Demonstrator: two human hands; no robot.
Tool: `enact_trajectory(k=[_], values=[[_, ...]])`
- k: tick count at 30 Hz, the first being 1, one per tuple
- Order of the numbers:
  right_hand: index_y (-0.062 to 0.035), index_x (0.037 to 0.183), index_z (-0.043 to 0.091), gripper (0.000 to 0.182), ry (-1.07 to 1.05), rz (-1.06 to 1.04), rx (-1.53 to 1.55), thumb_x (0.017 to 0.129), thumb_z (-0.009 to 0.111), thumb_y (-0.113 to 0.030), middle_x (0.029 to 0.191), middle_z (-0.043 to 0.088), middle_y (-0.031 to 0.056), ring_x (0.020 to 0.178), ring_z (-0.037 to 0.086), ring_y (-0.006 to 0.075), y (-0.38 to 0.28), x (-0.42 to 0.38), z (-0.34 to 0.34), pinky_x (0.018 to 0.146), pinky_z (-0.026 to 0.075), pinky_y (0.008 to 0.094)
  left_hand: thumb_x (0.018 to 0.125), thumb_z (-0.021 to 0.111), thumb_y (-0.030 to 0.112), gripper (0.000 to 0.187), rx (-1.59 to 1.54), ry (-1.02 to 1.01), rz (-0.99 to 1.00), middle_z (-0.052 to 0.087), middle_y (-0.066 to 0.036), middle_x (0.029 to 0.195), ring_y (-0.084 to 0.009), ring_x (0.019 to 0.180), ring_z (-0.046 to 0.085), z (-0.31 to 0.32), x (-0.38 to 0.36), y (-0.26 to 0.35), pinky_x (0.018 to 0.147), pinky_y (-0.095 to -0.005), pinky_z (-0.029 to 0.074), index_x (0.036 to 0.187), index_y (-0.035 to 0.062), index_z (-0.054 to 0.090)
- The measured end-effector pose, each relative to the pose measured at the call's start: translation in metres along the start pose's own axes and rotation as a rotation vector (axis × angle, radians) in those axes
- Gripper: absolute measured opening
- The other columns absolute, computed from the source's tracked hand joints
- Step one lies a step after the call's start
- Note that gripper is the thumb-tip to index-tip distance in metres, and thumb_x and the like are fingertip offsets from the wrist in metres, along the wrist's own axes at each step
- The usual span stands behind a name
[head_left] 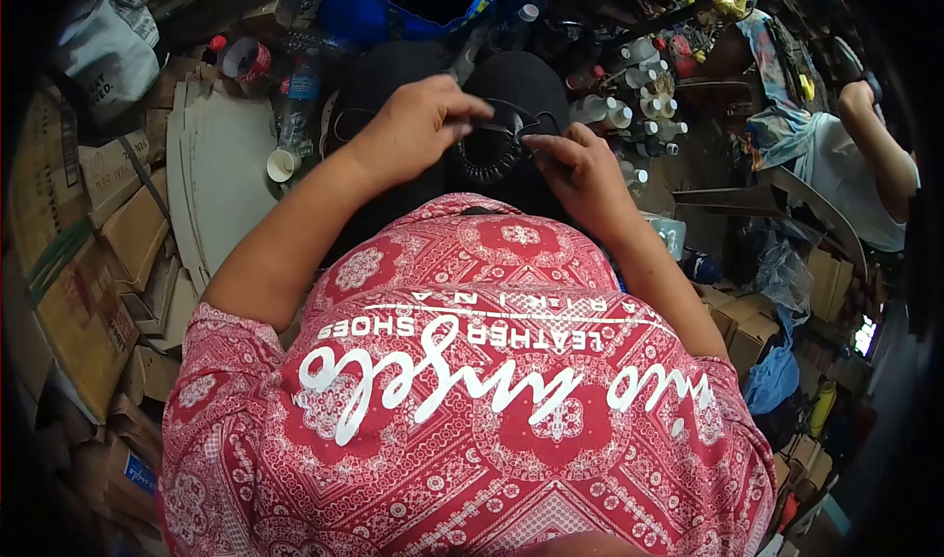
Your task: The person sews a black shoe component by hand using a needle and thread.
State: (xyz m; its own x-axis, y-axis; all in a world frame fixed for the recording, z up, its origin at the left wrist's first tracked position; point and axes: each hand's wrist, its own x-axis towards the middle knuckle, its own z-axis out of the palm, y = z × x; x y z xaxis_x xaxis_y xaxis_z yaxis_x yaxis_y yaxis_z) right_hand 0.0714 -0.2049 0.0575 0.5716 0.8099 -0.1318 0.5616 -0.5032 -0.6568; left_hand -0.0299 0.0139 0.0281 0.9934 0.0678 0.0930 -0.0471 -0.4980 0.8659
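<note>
A black coiled cord [489, 169], wound into a ring with ridged turns, lies over my dark-clad lap between my hands. My right hand [590, 175] pinches the ring's right side between thumb and forefinger. Across its upper left reaches my left hand [425, 129], fingers bent toward the right and brought together, slightly blurred. Whatever those fingers grip is hidden. A thin dark strand [539, 117] curves up beside my right fingertips, and another thin loop shows to the left of my left wrist.
At left are flattened cardboard [74, 301], a pale board [211, 169], a paper cup [283, 165] and plastic bottles [300, 90]. Ahead is a blue bag [379, 11]. Several bottles [615, 115] stand at right. Another person's arm [875, 149] shows at far right.
</note>
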Motion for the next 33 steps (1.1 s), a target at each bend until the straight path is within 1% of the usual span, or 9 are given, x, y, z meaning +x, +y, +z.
enact_trajectory(k=[2,4,7,9,11,13,17,23,33], values=[[-0.0143,0.104,0.068,0.029,0.09,-0.198,-0.236,0.077,0.064,-0.005,0.078,0.053,0.0096,0.075,0.054,0.0271,0.002,-0.004,0.005,0.07,0.043,0.0354,0.073,0.065,-0.001,0.024,0.12,0.02,0.048,0.058,-0.005,0.081,-0.0195,0.075,0.059,0.005,-0.006,-0.003,0.075,-0.0313,0.044,0.095,0.009,0.069],[-0.0154,0.106,0.067,0.031,0.078,-0.185,-0.207,0.077,0.065,-0.006,0.079,0.053,0.0092,0.075,0.054,0.027,0.006,-0.006,0.008,0.071,0.042,0.0365,0.071,0.07,0.005,0.014,0.276,0.072,0.098,0.058,-0.003,0.074,-0.0217,0.072,0.058,0.012,-0.01,-0.006,0.074,-0.0333,0.041,0.085,0.0095,0.068],[-0.0168,0.109,0.067,0.034,0.048,-0.131,-0.142,0.077,0.065,-0.007,0.078,0.053,0.0089,0.077,0.053,0.0261,0.009,-0.007,0.009,0.072,0.042,0.0357,0.07,0.071,0.006,0.015,0.354,0.137,0.112,0.057,-0.004,0.073,-0.0216,0.071,0.057,0.016,-0.01,-0.004,0.069,-0.0327,0.042,0.084,0.0091,0.069],[-0.0171,0.109,0.067,0.033,0.03,-0.088,-0.102,0.077,0.065,-0.006,0.078,0.052,0.0091,0.077,0.054,0.0253,0.009,-0.007,0.007,0.073,0.042,0.0339,0.071,0.07,0.005,0.015,0.262,0.118,0.101,0.056,-0.004,0.073,-0.0204,0.071,0.056,0.015,-0.008,-0.004,0.067,-0.0316,0.042,0.085,0.0094,0.07],[-0.0175,0.108,0.068,0.031,-0.046,0.079,0.118,0.08,0.064,-0.005,0.08,0.051,0.0073,0.08,0.054,0.0205,0.009,-0.006,0.003,0.074,0.043,0.0294,0.072,0.07,0.004,0.015,0.17,0.101,0.087,0.055,-0.004,0.073,-0.0192,0.071,0.055,0.014,-0.006,-0.006,0.065,-0.0304,0.043,0.086,0.0096,0.071],[-0.0175,0.107,0.069,0.03,-0.076,0.092,0.168,0.081,0.063,-0.004,0.082,0.051,0.006,0.082,0.054,0.0182,0.014,-0.002,-0.002,0.075,0.043,0.0278,0.074,0.069,0.002,0.018,-0.076,0.019,0.036,0.053,-0.003,0.074,-0.0162,0.07,0.053,0.013,-0.004,-0.01,0.062,-0.0285,0.043,0.089,0.0104,0.072],[-0.0172,0.106,0.069,0.029,-0.131,0.093,0.247,0.084,0.059,-0.001,0.089,0.052,0.0027,0.087,0.054,0.0143,0.022,0.006,-0.006,0.079,0.043,0.0265,0.075,0.068,0.0,0.021,-0.037,0.028,0.02,0.05,-0.002,0.075,-0.0145,0.07,0.05,0.011,0.001,-0.012,0.064,-0.0275,0.042,0.091,0.0126,0.073],[-0.0163,0.103,0.07,0.028,-0.179,0.076,0.338,0.084,0.057,0.001,0.094,0.051,0.0035,0.092,0.053,0.0153,0.035,0.018,-0.004,0.085,0.043,0.026,0.075,0.068,0.002,0.023,0.06,0.013,0.052,0.046,-0.001,0.074,-0.0154,0.074,0.047,0.015,0.006,-0.017,0.067,-0.0271,0.041,0.092,0.0165,0.074],[-0.016,0.102,0.07,0.028,-0.224,0.086,0.349,0.084,0.057,0.001,0.093,0.051,0.0032,0.091,0.052,0.0151,0.041,0.024,-0.006,0.085,0.042,0.0259,0.075,0.068,0.002,0.022,0.114,0.008,0.094,0.047,-0.001,0.074,-0.017,0.076,0.047,0.016,0.007,-0.019,0.07,-0.0287,0.041,0.09,0.0172,0.074]])
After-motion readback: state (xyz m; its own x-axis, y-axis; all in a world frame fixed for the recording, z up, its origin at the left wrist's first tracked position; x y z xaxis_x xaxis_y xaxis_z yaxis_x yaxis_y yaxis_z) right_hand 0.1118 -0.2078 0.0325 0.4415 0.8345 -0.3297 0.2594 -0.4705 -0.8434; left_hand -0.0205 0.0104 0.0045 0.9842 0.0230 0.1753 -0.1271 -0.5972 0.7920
